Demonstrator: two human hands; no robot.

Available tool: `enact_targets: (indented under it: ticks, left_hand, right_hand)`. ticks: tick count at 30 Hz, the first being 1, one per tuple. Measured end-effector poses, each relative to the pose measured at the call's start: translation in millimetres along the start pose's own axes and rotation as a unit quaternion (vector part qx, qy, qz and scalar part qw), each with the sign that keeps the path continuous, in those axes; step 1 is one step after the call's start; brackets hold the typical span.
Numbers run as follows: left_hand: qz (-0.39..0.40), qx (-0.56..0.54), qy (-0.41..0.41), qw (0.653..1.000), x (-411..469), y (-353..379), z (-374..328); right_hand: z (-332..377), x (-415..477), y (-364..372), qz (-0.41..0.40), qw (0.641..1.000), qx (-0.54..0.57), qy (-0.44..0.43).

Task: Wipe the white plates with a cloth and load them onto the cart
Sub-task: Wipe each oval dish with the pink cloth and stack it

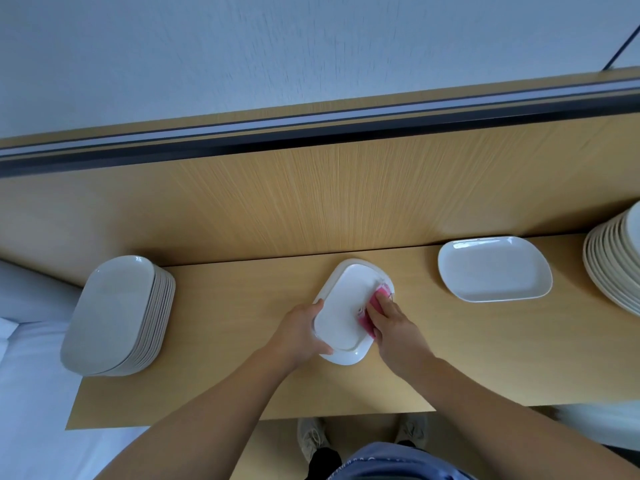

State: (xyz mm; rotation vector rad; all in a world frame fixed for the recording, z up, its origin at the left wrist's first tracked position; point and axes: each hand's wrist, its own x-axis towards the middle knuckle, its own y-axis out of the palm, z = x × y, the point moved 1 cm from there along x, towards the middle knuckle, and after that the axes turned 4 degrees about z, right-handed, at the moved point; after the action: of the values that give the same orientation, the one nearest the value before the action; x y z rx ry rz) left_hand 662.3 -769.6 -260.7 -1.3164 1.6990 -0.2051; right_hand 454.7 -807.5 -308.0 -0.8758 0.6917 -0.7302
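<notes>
A white rectangular plate [341, 306] lies upside down in the middle of the wooden table [242, 323]. My left hand [300, 332] grips its left edge, thumb on the underside. My right hand [391, 323] presses a pink cloth [372, 306] against the plate's right side, fingers over the cloth. A single white plate [493, 268] lies face up to the right. On the left stands a stack of several white plates [119, 315].
Another stack of round off-white plates [613, 265] sits at the table's right edge. A wooden panel [311, 195] rises behind the table. A white surface [31, 375] lies to the left. My shoes [311, 441] show below the front edge.
</notes>
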Motion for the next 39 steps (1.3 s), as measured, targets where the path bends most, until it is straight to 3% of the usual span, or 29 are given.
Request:
enact_targets:
  ticks: [4, 7, 13, 18, 20, 23, 27, 30, 33, 34, 36, 37, 39]
  left_hand:
    - [-0.010, 0.017, 0.000, 1.000, 3.2, -2.3, -1.4]
    - [-0.008, 0.038, -0.001, 0.999, 3.9, -5.1, -1.8]
    - [-0.005, 0.028, 0.009, 1.000, 7.1, -10.8, -2.9]
    - [-0.002, 0.030, 0.016, 0.999, 7.5, -11.4, -2.3]
    - [-0.001, 0.032, 0.013, 0.999, 7.4, -10.8, -1.9]
    - [-0.002, 0.032, 0.015, 0.999, 7.2, -9.0, -1.7]
    - [-0.003, 0.023, 0.017, 1.000, 6.7, -8.2, -2.2]
    - [-0.001, 0.013, 0.017, 1.000, 7.4, -8.1, -1.1]
    - [0.000, 0.011, 0.016, 1.000, 6.8, -8.7, -0.9]
    - [-0.001, 0.010, 0.015, 1.000, 6.5, -9.0, -0.8]
    - [-0.004, 0.011, 0.016, 1.000, 6.6, -9.2, -0.6]
    - [-0.006, 0.013, 0.019, 1.000, 6.9, -9.4, -0.7]
    - [-0.004, 0.015, 0.021, 1.000, 7.5, -9.9, -1.5]
  right_hand:
    - [23.3, -15.1, 7.1, 0.016, 0.993, -0.105, -0.053]
    - [30.0, -16.9, -4.6, 0.033, 0.992, -0.102, -0.070]
    - [35.2, -13.9, -46.2, -0.010, 0.991, 0.090, -0.098]
    - [40.7, -10.7, -57.8, 0.048, 0.970, 0.235, -0.035]
    - [38.7, -7.2, -55.8, 0.047, 0.975, 0.216, -0.002]
    - [32.5, 2.9, -50.0, 0.014, 0.993, 0.104, 0.052]
    - [24.6, 9.5, -37.9, 0.022, 0.996, -0.081, -0.028]
    - [22.2, 7.8, -32.8, 0.038, 0.994, -0.095, -0.032]
    - [23.7, 6.4, -46.8, -0.010, 0.998, 0.059, -0.010]
    - [26.9, 5.4, -55.2, -0.023, 0.987, 0.160, 0.003]
    - [32.5, 3.6, -66.1, -0.004, 0.930, 0.365, 0.042]
    - [35.0, 2.8, -68.6, 0.014, 0.907, 0.416, 0.059]
    - [37.8, 2.6, -68.2, 0.034, 0.911, 0.405, 0.076]
